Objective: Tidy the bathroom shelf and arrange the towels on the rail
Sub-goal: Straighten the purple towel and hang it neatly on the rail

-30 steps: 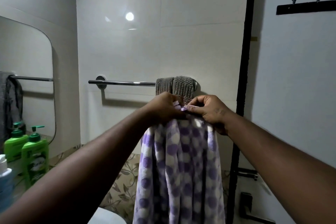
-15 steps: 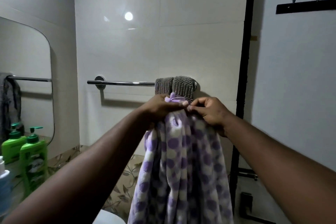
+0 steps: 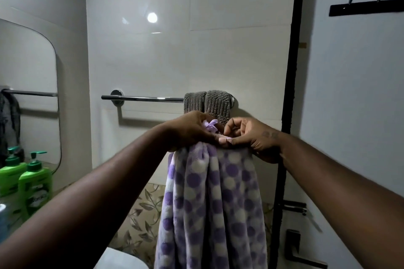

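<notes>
Purple-dotted towel (image 3: 209, 203) is held up by its gathered top edge in front of the chrome wall rail (image 3: 142, 98), its length hanging straight down between the two forearms. The bunched edge is gripped by the left hand (image 3: 190, 131), fingers curled round it, with a small tuft of purple fabric poking out above the knuckles. The same edge is pinched between the thumb and fingers of the right hand (image 3: 253, 137), just beside the left, the two hands almost touching. A grey ribbed towel (image 3: 207, 102) is seen draped over the right end of the rail, directly behind the hands. A green pump bottle (image 3: 35, 183) is seen at the lower left beside a rounded mirror (image 3: 28, 94); whether the green shape behind it is a second bottle or a reflection cannot be told. A black hook rack (image 3: 367, 7) is fixed high on the right-hand wall, and a dark door handle (image 3: 295, 247) is visible at the lower right.
</notes>
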A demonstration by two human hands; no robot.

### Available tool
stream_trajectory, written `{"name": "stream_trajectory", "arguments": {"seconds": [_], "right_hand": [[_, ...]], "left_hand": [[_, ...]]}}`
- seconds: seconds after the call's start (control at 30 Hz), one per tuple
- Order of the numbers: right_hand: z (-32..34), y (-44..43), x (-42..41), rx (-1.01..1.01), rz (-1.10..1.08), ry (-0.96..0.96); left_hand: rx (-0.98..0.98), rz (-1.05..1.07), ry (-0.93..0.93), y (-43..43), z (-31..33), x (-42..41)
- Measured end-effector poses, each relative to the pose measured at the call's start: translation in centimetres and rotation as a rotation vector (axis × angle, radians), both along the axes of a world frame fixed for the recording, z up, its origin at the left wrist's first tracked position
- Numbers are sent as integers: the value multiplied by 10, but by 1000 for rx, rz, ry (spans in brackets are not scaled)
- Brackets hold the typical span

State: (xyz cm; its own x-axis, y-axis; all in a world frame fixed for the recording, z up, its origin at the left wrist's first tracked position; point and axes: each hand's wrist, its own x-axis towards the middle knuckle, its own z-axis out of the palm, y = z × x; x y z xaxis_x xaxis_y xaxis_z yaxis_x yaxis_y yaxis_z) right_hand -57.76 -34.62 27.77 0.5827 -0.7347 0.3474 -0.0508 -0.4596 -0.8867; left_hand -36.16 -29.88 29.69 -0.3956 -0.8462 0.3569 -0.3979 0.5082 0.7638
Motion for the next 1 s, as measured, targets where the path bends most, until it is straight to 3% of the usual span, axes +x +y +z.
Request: {"name": "stream_trajectory", "arguments": {"seconds": [0.07, 0.13, 0.23, 0.33, 0.43, 0.6, 0.7, 0.83, 0.93, 1.0], "right_hand": [[-1, 1, -11, 53, 32, 113], [-5, 0, -21, 60, 65, 213], [-9, -1, -30, 93, 84, 122], [-6, -3, -23, 31, -50, -2], [1, 2, 3, -105, -143, 14], [12, 7, 11, -91, -183, -94], [14, 7, -13, -27, -140, -21], [7, 6, -35, 109, -54, -4], [0, 6, -24, 28, -128, -85], [-1, 8, -4, -102, -202, -40]], "left_hand": [[-59, 111, -57, -1, 4, 5], [-160, 273, 25, -4, 8, 12], [-239, 411, 123, -9, 12, 28], [-100, 273, 55, -5, 7, 26], [8, 99, -24, -1, -3, 1], [-5, 232, 118, -2, -5, -3], [56, 299, 284, 2, -5, 9], [15, 416, 325, 4, -5, 23], [45, 322, 369, 4, -9, 16], [32, 235, 333, 4, -12, -1]]}}
